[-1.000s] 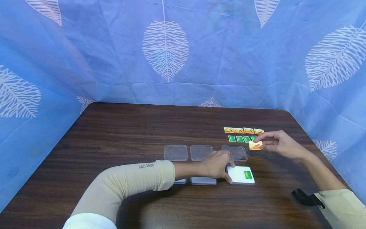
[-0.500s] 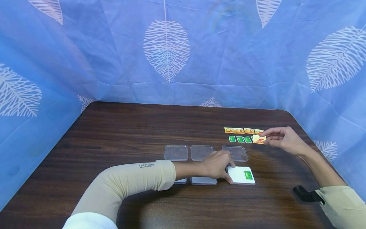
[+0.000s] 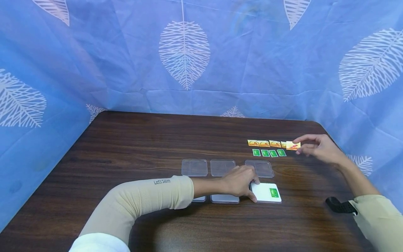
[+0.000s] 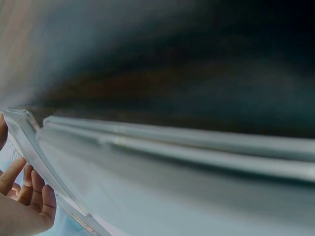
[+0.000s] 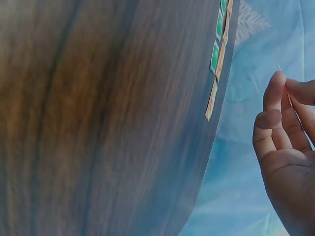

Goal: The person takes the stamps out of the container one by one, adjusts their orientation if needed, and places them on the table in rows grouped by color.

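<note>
My left hand (image 3: pixel 239 180) holds the left end of a flat white plastic case (image 3: pixel 264 196), thumb at its near edge. A small green sticker (image 3: pixel 274 193) lies at the right on the white face. My right hand (image 3: pixel 321 148) pinches a small yellow-and-orange sticker (image 3: pixel 293 145) between thumb and fingers, overlapping the right end of a row of yellow stickers (image 3: pixel 263 143). In front of that row lie several green stickers (image 3: pixel 265 153). The right wrist view shows the pinched sticker edge-on as a thin line, above the right hand's palm (image 5: pixel 290 172).
Three clear lids (image 3: pixel 194 168) lie in a row behind the cases. Two more white cases (image 3: pixel 225 198) are partly hidden by the left forearm. The dark wooden table (image 3: pixel 157 136) ends at a blue leaf-print cloth (image 3: pixel 126 52).
My right hand has carried the yellow sticker away from me and to the right, past the green row to the yellow row's right end. The left hand stays on the case.
</note>
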{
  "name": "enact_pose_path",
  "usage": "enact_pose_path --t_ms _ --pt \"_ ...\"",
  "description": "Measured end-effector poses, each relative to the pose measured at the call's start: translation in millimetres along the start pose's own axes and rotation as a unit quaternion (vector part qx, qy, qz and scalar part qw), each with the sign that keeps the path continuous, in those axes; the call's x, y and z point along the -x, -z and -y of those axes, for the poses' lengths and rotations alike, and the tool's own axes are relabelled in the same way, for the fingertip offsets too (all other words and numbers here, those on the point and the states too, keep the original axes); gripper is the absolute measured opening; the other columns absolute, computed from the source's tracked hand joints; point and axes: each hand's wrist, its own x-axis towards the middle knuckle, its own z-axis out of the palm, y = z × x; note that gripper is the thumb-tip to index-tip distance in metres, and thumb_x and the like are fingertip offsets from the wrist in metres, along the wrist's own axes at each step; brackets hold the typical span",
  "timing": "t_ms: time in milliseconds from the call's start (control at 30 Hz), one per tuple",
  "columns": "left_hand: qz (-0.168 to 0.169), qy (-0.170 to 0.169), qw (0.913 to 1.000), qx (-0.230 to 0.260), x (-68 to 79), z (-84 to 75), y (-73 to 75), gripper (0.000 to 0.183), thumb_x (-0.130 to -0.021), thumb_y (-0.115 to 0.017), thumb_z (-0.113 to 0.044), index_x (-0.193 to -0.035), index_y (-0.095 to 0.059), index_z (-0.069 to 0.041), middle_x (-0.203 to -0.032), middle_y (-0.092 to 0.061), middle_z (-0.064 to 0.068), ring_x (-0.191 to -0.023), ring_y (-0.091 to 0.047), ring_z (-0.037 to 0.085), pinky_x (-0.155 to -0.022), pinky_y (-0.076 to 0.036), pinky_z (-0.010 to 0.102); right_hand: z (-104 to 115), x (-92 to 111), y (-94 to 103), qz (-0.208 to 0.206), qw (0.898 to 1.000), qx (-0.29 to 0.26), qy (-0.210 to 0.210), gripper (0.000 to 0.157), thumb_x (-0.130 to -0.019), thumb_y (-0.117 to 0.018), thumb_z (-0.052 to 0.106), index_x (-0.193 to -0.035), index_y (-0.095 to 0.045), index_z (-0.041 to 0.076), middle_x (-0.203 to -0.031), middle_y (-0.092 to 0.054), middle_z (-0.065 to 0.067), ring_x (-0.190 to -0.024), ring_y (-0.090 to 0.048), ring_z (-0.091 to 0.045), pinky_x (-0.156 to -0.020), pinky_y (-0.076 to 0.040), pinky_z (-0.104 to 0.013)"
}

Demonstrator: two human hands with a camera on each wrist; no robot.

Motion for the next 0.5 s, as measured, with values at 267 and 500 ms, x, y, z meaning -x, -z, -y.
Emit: enact_pose_path --t_ms 267,500 --pt "0.004 -0.001 1.0 0.003 -0.5 0.5 0.7 0.05 -0.078 -0.092 -0.037 -0.119 -0.078 -0.011 -0.12 -0.071 -0.001 -0.109 -0.062 0.008 -0.082 -0.045 0.013 -14.1 -6.6 9.0 -0.014 1.0 0.009 -0.022 0.024 -0.097 -0.059 -0.008 -0.12 -0.067 -0.005 -0.083 -0.077 -0.009 -0.076 -0.072 -0.014 -0.061 -0.053 -0.033" --pt "0.004 -0.006 1.0 0.005 -1.1 1.0 0.5 0.05 -0.078 -0.092 -0.036 -0.119 -0.078 -0.01 -0.12 -0.071 0.0 -0.11 -0.063 0.007 -0.083 -0.046 0.013 -22.1 -10.7 13.4 -0.023 0.999 0.029 -0.016 0.022 -0.097 -0.06 -0.006 -0.118 -0.066 -0.008 -0.079 -0.074 -0.007 -0.07 -0.067 -0.015 -0.06 -0.05 -0.031"
